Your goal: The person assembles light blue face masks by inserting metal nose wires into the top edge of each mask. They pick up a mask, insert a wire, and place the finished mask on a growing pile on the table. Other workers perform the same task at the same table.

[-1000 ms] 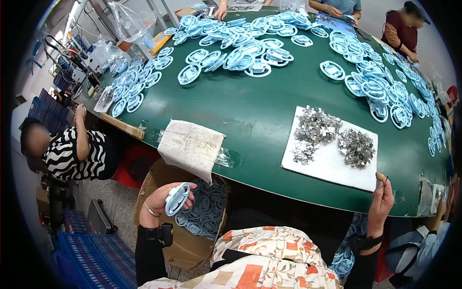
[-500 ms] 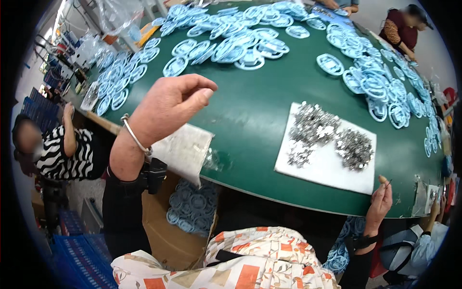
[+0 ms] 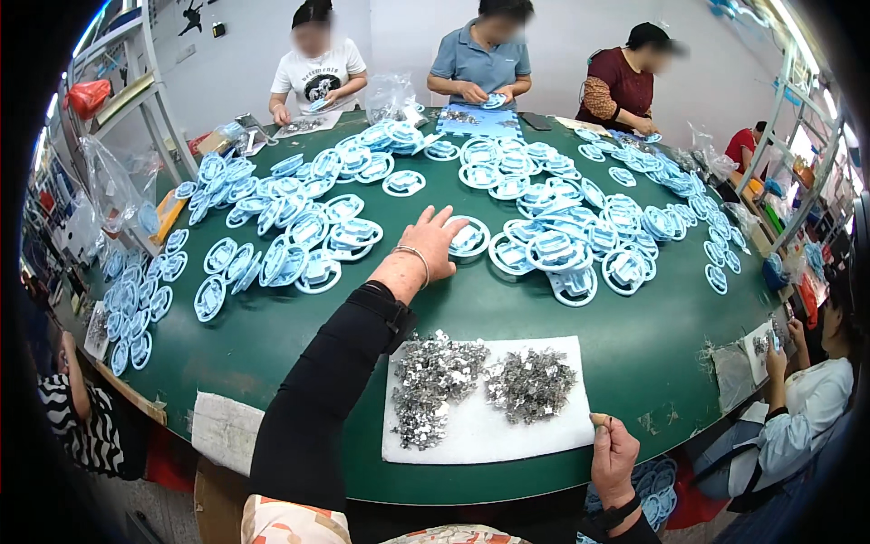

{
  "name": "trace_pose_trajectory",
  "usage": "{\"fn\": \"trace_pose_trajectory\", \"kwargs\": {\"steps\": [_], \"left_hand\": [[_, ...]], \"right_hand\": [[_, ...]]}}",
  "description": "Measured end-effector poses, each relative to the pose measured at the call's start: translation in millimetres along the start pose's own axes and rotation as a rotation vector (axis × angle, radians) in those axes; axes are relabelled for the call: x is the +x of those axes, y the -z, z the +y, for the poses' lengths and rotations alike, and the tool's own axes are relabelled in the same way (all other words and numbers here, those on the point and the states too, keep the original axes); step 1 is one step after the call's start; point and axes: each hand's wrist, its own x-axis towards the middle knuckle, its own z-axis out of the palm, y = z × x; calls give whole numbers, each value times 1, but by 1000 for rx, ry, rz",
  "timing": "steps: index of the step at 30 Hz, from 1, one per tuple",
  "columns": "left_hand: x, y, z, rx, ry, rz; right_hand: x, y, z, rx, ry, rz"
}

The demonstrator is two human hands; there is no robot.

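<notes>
- Near the middle of the surface [image 3: 489,313], beyond the white pad's [image 3: 507,442] far edge, the left hand [image 3: 422,252] reaches a single blue ring [image 3: 469,238], just left of a heap of rings [image 3: 557,249].
- Its fingers are spread and open at that ring's left rim; whether they touch it, I cannot tell.
- A second ago this hand held another ring off the surface's near edge, above the box [image 3: 217,506]; half a second ago it was empty.
- So, as I judge it, the hand is between pieces: one ring let go, another within reach.
- The right hand [image 3: 614,456] stays by the pad's near right corner, fingers bent, something tan at a fingertip; worn or gripped, I cannot tell.
- Two piles of metal bits lie on the pad, one [image 3: 435,390] along its left edge, the other [image 3: 531,385] right of its middle; neither hand is in them.
</notes>
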Motion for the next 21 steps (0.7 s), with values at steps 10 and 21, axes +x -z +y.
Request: {"fn": "trace_pose_trajectory", "kwargs": {"steps": [10, 21], "left_hand": [[-28, 34, -3, -261, 109, 10], [-170, 103, 78, -1507, 178, -438]], "right_hand": [[0, 5, 0, 40, 41, 30], [3, -14, -63, 623, -146, -104]]}}
